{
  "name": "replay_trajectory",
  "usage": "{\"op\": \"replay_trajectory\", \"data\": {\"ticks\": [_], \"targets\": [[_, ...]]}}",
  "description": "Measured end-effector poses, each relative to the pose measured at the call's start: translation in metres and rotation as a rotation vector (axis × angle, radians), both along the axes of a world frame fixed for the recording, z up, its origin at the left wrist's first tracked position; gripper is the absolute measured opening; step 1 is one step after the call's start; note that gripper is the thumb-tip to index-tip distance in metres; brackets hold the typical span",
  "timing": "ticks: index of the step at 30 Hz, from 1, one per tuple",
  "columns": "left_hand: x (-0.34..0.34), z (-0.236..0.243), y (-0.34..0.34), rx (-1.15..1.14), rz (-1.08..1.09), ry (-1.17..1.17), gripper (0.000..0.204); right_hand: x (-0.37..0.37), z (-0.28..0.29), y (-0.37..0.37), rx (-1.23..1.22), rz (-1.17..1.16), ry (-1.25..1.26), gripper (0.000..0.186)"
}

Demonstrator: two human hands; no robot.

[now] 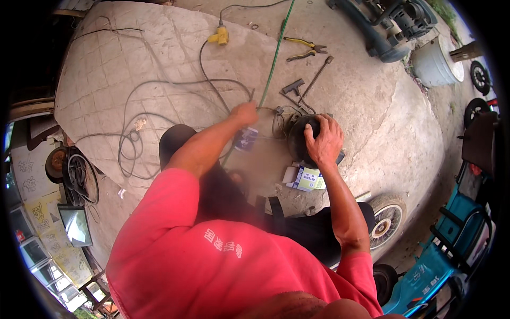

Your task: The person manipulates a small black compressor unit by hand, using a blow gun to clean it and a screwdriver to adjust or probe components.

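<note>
My left hand is closed around a thin dark cable, which runs out past the fingers; its exact grip is partly hidden. To the right, my right hand lies over a round black object, fingers and thumb curved on its top. Wires come out of that object on its left and far sides. Just below the left wrist is a purple-and-white packet. An opened small carton in white, blue and green lies on the ground near the round object.
Beyond my hands lie yellow-handled pliers, a T-handled tool and a metal rod. A yellow connector joins cables on the concrete. A green hose crosses the ground. A spoked wheel is by my right knee; a white bucket stands far right.
</note>
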State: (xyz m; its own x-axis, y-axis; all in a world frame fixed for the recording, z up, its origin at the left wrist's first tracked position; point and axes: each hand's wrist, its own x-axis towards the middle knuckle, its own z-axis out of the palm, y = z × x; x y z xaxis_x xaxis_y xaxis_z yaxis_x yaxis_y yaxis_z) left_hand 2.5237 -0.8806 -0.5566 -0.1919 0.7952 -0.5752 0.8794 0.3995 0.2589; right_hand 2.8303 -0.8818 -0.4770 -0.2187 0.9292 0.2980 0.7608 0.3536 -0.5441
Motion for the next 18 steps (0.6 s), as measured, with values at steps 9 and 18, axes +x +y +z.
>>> {"op": "replay_trajectory", "data": {"ticks": [9, 18], "targets": [[0.046, 0.028, 0.026, 0.065, -0.092, -0.370, 0.058, 0.001, 0.003, 0.000, -0.034, -0.003, -0.018, 0.038], [0.050, 0.024, 0.026, 0.143, -0.183, -0.234, 0.054, 0.001, 0.006, 0.000, -0.080, 0.006, -0.023, 0.039]]}}
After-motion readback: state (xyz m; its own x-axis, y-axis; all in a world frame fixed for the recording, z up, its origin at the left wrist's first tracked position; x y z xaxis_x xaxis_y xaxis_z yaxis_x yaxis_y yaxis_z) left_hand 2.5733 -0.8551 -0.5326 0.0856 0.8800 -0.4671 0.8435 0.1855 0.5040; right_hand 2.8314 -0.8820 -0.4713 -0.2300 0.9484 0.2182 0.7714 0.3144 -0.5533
